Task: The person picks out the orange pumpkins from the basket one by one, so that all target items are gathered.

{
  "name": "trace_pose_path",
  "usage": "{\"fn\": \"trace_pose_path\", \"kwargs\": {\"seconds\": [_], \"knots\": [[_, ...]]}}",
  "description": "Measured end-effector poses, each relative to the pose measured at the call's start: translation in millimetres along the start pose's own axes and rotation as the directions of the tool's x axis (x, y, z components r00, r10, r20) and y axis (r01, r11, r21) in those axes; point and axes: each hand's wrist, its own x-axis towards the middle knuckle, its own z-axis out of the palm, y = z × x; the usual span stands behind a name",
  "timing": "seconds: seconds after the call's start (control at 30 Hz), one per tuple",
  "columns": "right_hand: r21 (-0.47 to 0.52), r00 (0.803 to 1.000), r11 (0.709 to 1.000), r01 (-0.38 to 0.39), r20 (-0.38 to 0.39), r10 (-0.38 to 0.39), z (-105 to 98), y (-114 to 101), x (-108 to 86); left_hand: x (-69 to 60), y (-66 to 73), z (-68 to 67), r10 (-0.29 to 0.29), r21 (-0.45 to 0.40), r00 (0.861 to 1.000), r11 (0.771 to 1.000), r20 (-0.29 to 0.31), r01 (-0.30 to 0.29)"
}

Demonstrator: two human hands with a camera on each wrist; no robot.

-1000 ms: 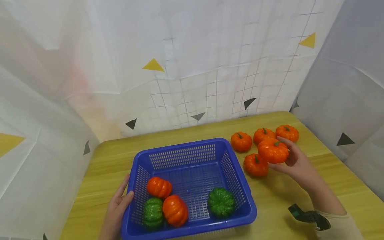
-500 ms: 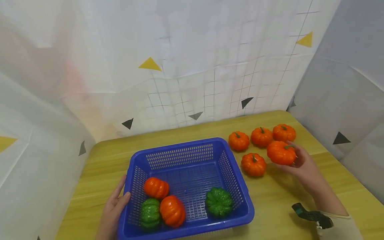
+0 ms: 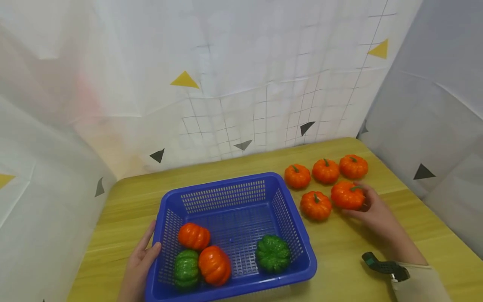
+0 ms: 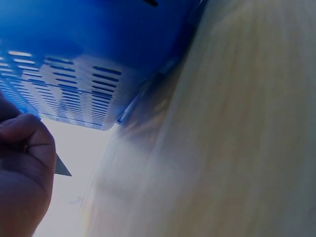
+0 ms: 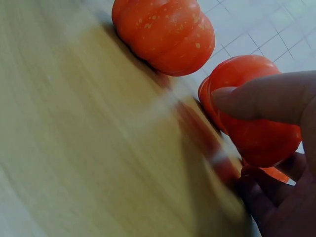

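In the head view my right hand (image 3: 377, 214) holds an orange pumpkin (image 3: 346, 196) between thumb and fingers, right of another orange pumpkin (image 3: 316, 206). The right wrist view has the thumb across the held pumpkin (image 5: 261, 138), with fingers curled beneath it. At the left side of the blue basket (image 3: 234, 179), my left hand (image 3: 137, 264) rests with its fingers along the outer wall and thumb by the rim. Inside the basket lie two orange pumpkins (image 3: 194, 236) (image 3: 214, 266), a green one (image 3: 186, 269) at the left and another green one (image 3: 273, 253) at the right.
Three more orange pumpkins (image 3: 297, 176) (image 3: 326, 171) (image 3: 353, 166) stand in a row at the back right of the wooden table (image 3: 392, 178). White sheeting (image 3: 241, 63) with triangles rises behind and beside the table.
The right hand has moved the held pumpkin rightward and lower, away from the front orange pumpkin it overlapped. The left hand keeps its place at the basket. The head view has shifted slightly.
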Motion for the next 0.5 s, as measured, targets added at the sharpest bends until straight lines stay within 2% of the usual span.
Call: {"fn": "trace_pose_path", "kwargs": {"seconds": [0.3,0.5], "knots": [[-0.048,1.000,0.999,-0.008,0.008,0.008,3.3,2.8,-0.5,-0.7,0.6,-0.3,0.015,-0.031,0.999,0.999,0.038,-0.014],[-0.049,0.999,0.999,-0.005,0.032,0.007,1.6,3.9,0.0,-1.4,1.0,2.8,-0.010,-0.003,1.000,1.000,-0.016,0.010]]}}
